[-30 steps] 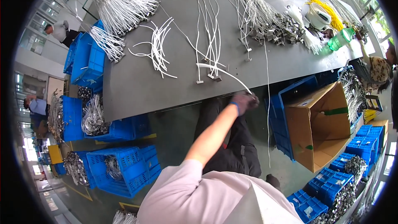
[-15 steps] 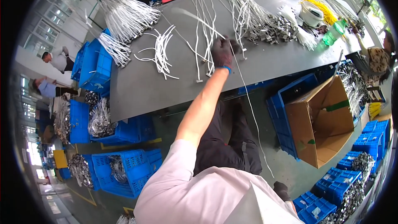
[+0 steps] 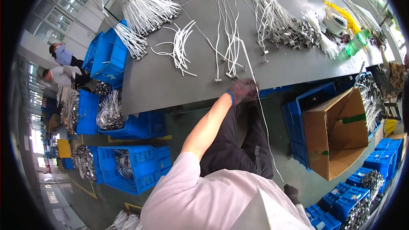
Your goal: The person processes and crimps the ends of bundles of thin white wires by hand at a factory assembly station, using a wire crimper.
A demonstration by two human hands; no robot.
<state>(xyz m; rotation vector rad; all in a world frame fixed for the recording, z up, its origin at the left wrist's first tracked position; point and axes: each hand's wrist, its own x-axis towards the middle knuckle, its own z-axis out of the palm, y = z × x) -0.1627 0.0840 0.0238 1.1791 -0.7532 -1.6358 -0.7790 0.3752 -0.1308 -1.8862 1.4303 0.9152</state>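
My left hand (image 3: 243, 90), in a dark glove with a blue band at the wrist, is at the table's front edge. Its fingers are blurred but look closed around a long thin white cable (image 3: 266, 131). The cable hangs past the edge toward the lower right, and its upper part (image 3: 246, 52) lies over the table. Just beyond the hand rest several white cables (image 3: 231, 55) with small metal ends. My right hand (image 3: 292, 193), also in a dark glove, is low at the right near the cable's lower end; its finger shape is unclear.
On the grey table (image 3: 170, 89) lie short white tubes (image 3: 181, 51), a large cable bundle (image 3: 294, 32), yellow cables (image 3: 341, 12) and a green bottle (image 3: 358, 42). A cardboard box (image 3: 317, 145) and blue crates (image 3: 132, 170) stand around me. Two people (image 3: 66, 55) are at far left.
My left hand has come back toward me from the middle of the table to its front edge, and the cable's upper part has shifted with it. The view has turned slightly.
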